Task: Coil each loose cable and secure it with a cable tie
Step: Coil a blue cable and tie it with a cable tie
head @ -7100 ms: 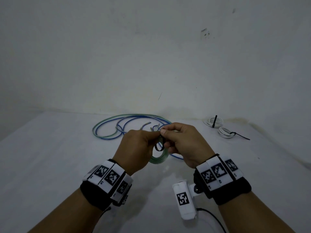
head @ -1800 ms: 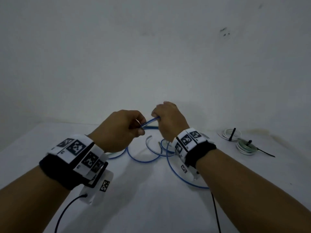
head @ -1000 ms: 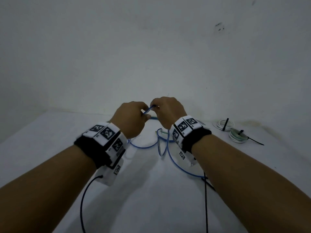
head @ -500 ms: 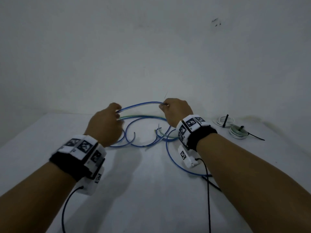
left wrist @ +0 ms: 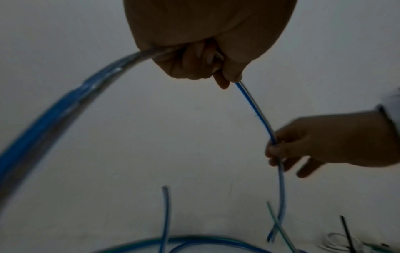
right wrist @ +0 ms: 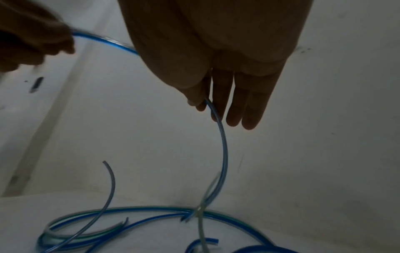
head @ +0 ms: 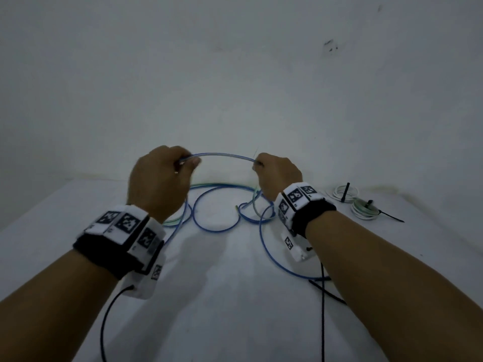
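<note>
A blue cable (head: 222, 155) arches in the air between my two hands above the white table (head: 235, 309). My left hand (head: 167, 176) grips it in curled fingers (left wrist: 194, 65). My right hand (head: 277, 173) pinches the cable (right wrist: 223, 145) between thumb and forefinger, its other fingers (right wrist: 244, 102) straight. From both hands the cable falls to loose blue loops (head: 217, 212) on the table. A green cable (head: 209, 184) lies among those loops. A black cable tie (head: 329, 293) lies under my right forearm.
Two tied coils sit at the back right: a white coil (head: 343, 193) and a green-white coil (head: 364, 210), each with a black tie sticking out. A white wall (head: 235, 74) rises just behind the table. Black camera cords (head: 104, 325) trail beside both forearms.
My hands have drawn slightly further apart along the blue cable, which now arches between them. Earlier the green coil was tied and set at the back right.
</note>
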### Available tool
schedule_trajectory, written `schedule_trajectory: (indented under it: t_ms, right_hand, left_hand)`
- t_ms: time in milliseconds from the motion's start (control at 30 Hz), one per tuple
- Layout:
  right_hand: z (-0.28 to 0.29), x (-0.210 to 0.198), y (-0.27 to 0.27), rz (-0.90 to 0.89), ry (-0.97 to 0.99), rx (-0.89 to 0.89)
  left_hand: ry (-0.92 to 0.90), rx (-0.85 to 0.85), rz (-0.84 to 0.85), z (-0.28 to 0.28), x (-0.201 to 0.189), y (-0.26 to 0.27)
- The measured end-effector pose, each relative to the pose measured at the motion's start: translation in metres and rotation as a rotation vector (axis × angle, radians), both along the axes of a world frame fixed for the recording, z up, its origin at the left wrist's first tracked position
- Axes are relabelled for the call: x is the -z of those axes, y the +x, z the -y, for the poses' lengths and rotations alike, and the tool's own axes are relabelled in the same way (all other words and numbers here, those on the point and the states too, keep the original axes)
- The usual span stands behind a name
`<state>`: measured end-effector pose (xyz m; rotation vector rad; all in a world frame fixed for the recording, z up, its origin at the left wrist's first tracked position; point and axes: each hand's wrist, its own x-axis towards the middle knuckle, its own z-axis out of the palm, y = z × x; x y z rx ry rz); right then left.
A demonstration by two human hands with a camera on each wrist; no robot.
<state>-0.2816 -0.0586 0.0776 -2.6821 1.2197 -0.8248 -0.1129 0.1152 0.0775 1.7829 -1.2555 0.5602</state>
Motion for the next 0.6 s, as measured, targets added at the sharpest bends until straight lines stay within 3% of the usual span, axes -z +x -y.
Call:
schedule_trajectory:
  t_ms: [67, 267, 433, 500, 600]
  right_hand:
    - [0.006, 0.003, -0.01, 0.057, 0.111, 0.027]
    - [-0.009, 0.005, -0.004, 0.239, 0.168, -0.04]
    - [-0.033, 0.002, 0.002, 0.361, 0.295, -0.182]
    - [-0.042, 0.0, 0.003, 0.365, 0.295, -0.213]
    - [-0.05, -0.001, 0.002, 0.417, 0.394, -0.259]
  left_hand:
    - [0.041, -0.06, -0.03, -0.008, 0.008, 0.016]
    - [0.389, -0.243, 0.023, -0.011, 0.029, 0.026]
    - [0.384, -0.399, 0.141, 0.001, 0.017, 0.004]
    - [0.378, -0.369, 0.205, 0.008, 0.01, -0.002]
    - [0.321, -0.124, 0.31, 0.018, 0.01, -0.009]
